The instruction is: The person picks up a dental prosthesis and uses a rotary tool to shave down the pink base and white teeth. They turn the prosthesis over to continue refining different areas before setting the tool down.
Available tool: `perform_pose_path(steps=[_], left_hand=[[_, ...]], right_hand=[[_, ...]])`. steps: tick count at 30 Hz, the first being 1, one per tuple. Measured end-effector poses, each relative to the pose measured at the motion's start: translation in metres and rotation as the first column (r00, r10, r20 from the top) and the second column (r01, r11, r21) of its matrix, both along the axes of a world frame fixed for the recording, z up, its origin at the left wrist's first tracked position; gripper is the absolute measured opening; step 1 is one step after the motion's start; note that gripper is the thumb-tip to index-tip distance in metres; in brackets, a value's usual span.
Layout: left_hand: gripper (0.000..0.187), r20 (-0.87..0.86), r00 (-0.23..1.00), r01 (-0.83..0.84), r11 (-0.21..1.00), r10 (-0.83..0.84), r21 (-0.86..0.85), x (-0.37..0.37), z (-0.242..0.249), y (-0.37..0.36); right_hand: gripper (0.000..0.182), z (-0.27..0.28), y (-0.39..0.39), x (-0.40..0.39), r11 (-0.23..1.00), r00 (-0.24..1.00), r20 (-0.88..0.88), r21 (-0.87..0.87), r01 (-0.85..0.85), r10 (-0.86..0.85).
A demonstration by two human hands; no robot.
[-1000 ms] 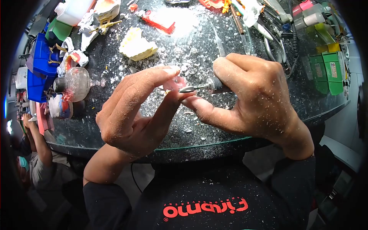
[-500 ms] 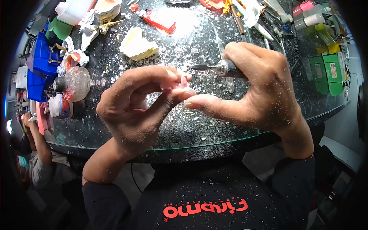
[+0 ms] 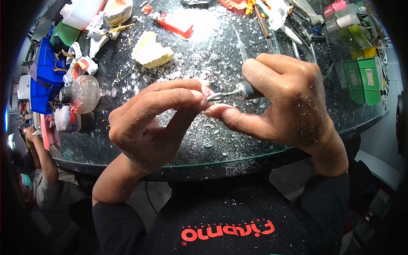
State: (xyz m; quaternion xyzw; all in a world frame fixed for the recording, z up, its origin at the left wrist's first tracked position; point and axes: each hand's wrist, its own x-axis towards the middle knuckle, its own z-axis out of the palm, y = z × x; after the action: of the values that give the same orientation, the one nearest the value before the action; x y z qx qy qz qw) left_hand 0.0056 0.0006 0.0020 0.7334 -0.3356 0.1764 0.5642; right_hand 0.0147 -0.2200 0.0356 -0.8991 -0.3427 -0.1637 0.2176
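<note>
Between the fingertips of my left hand [image 3: 148,117] is a small pink piece [image 3: 206,91], perhaps denture acrylic; the fingers hide most of it. My right hand [image 3: 295,95] is wrapped round a rotary handpiece [image 3: 247,90], its body mostly covered by my fingers. The handpiece's dark, pointed bur [image 3: 215,97] lies at the pink piece and seems to touch it. My right thumb is stretched out to the left fingertips. Pale dust and flecks cover both hands.
White shavings litter the dark tabletop [image 3: 106,146]. A yellowish plaster cast [image 3: 152,50] lies beyond my left hand, near a red tool [image 3: 173,26]. Left stand a glass jar [image 3: 87,94] and blue bins [image 3: 50,70]; right, green bins [image 3: 369,80]. Another person's arm [image 3: 42,153] shows far left.
My right hand has brought the handpiece left and down, so the bur now lies at the pink piece instead of apart from it. My left fingers have straightened and shifted slightly.
</note>
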Motion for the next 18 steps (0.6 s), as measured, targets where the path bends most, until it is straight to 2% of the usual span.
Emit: perform_pose_path(steps=[3,9,18], left_hand=[[0.015,0.083,0.996,-0.021,0.997,0.015,0.074,0.0009,0.0028,0.0],[0.018,0.113,0.994,-0.007,0.997,-0.002,0.077,0.0019,0.0011,-0.0001],[0.018,0.078,0.997,0.0,0.998,-0.006,0.07,0.0012,0.002,-0.0001]], right_hand=[[0.054,-0.0016,-0.0004,-0.0007,1.0,1.0,-0.005,-0.018,-0.01,0.01],[0.053,-0.0006,-0.0014,-0.0004,1.0,1.0,-0.012,-0.005,-0.023,0.023],[0.052,-0.0016,-0.0024,0.0005,0.999,1.0,-0.025,-0.031,-0.012,0.011]])
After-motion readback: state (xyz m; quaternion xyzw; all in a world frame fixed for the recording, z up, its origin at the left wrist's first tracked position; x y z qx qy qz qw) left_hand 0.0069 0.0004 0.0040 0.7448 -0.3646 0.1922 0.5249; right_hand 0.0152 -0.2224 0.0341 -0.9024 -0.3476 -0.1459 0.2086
